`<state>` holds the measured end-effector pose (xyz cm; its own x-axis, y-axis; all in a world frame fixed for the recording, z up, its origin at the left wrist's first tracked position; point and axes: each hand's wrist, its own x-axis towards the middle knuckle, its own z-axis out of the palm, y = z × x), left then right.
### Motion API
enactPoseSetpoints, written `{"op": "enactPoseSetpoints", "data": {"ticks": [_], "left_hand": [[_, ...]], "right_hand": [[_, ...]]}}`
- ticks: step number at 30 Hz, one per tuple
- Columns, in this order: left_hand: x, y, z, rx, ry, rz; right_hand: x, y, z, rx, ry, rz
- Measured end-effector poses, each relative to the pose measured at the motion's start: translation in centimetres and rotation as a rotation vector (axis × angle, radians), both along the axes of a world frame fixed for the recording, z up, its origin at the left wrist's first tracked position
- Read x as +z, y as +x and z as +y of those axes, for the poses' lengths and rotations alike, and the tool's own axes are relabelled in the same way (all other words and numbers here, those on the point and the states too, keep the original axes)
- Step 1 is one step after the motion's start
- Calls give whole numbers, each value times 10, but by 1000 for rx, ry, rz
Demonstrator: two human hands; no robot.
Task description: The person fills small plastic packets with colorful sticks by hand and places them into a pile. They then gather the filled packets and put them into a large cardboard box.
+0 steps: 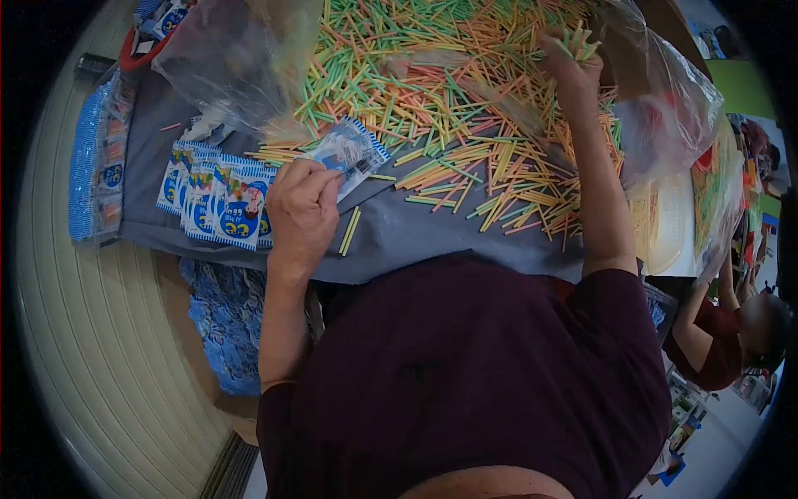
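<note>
My left hand is closed on a blue and white packet at the near edge of the stick pile. At the upper right, my right hand grips a small bunch of pale green and yellow sticks above the pile. Many thin pink, yellow and green sticks are heaped across the cloth. Two sticks lie apart, just right of my left hand. Left of that hand, several printed packets overlap in a row.
The grey cloth covers the work surface. Clear plastic sheeting flanks the pile. A bundle of blue packets sits at the far left; a box of blue wrappers stands below. Another person is at the right.
</note>
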<state>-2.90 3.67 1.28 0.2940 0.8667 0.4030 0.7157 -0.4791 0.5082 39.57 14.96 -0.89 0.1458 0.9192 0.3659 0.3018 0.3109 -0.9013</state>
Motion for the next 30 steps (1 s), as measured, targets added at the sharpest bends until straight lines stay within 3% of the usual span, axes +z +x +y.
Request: {"op": "enactPoseSetpoints", "data": {"ticks": [3,5,6,10,13,16,22,26,30], "left_hand": [[-1,0,2,25,-101,-209],[1,1,0,71,-202,-305],[0,1,0,64,-205,-306],[-3,-5,-2,94,-199,-349],[9,-5,3,96,-174,-453],[24,7,9,36,-113,-498],[23,68,36,-108,-277,-714],[17,79,40,-192,-427,-789],[15,81,36,-171,-394,-850]], "right_hand": [[22,-11,-4,147,39,333],[8,-5,-3,-4,-170,-138],[-19,2,0,31,-157,-345],[18,-23,-26,-178,-380,-376],[25,-3,-20,-53,-328,-336],[68,-44,-33,97,-108,-59],[101,-123,-51,78,-154,457],[94,-138,-42,619,-21,249],[81,-143,-43,673,-118,22]]}}
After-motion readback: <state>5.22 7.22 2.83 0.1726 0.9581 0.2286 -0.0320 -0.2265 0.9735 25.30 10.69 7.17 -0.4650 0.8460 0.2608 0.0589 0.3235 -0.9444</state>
